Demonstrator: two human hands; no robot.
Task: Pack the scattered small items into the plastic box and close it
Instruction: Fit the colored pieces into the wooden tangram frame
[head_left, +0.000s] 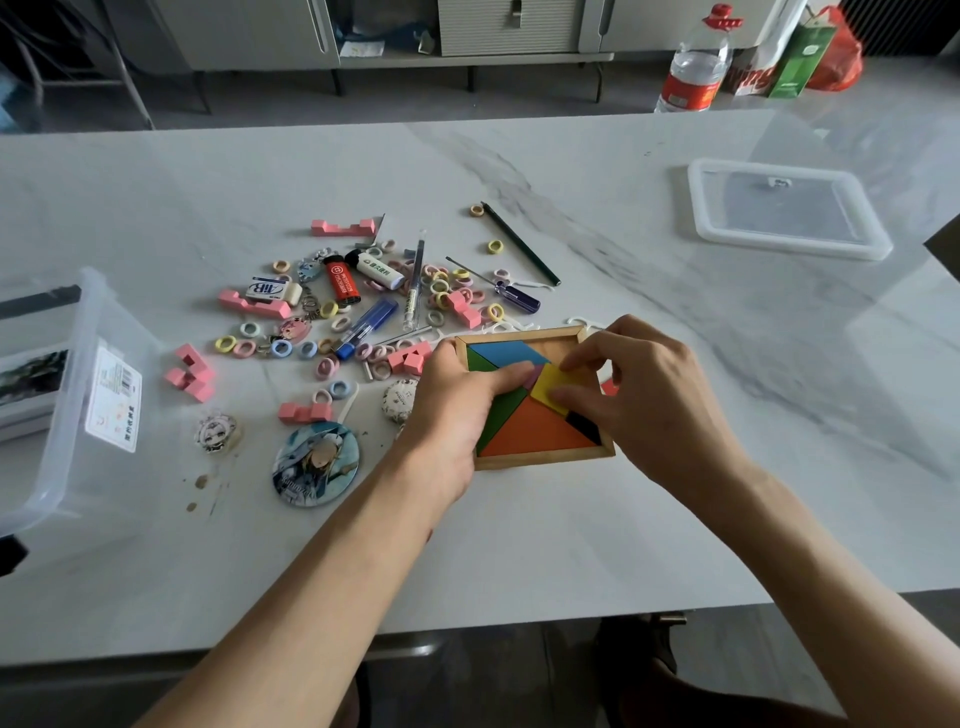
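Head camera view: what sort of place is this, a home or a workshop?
Likely a home or casual office room, not a workshop: a marble-look table, a grey cabinet on thin legs behind it, and a water bottle beside shopping bags past the table.

from my feed: white marble-look table (623, 519) | grey cabinet (467, 26) on thin legs behind | grey floor (260, 104) | water bottle (693, 67), shopping bags (800, 57) far right | soft even light

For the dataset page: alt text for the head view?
On a marble table, the left hand holds a wooden tangram tray while the right hand pinches its yellow piece. Hair ties, pink blocks, lighters and pens lie scattered behind; the open plastic box stands far left, its lid far right.
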